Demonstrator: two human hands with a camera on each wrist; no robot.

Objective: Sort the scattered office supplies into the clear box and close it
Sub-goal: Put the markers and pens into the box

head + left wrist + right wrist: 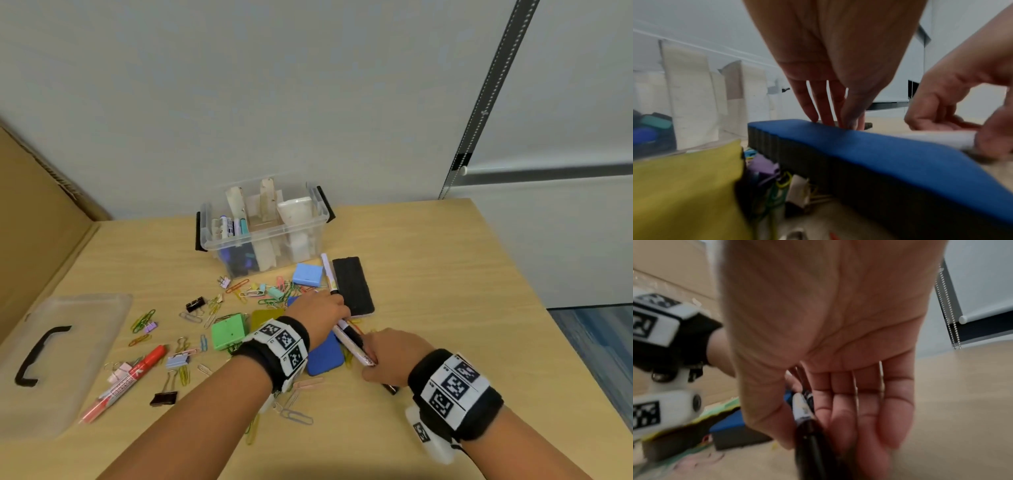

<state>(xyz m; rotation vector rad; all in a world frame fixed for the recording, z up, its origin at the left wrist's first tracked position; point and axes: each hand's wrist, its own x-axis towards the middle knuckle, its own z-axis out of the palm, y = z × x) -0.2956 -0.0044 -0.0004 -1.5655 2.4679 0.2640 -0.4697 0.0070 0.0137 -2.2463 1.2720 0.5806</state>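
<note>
A white marker (354, 347) is being grasped by the right hand (390, 356); the left hand (317, 317), fingers relaxed, is being rested beside the blue eraser (325, 356). The clear box (263, 229) is being left uncovered near the table's (445, 274) far edge.

Left hand (317, 317) fingers extended downward; right hand (390, 356) fingers curled, gripping

My right hand (828, 340) fills centre of frame, palm toward camera, fingers (869, 402) pointing down at wooden table (962, 410). Thumb and fingers close round marker (805, 412): white barrel, black end lowest, blurred. Left edge: my other wrist wearing black strap with white coded tags (657, 324). Lower left: blue-topped eraser block (735, 430) on table, yellow and green pieces beside it. Upper right: blind with bead chain (947, 305).
</note>
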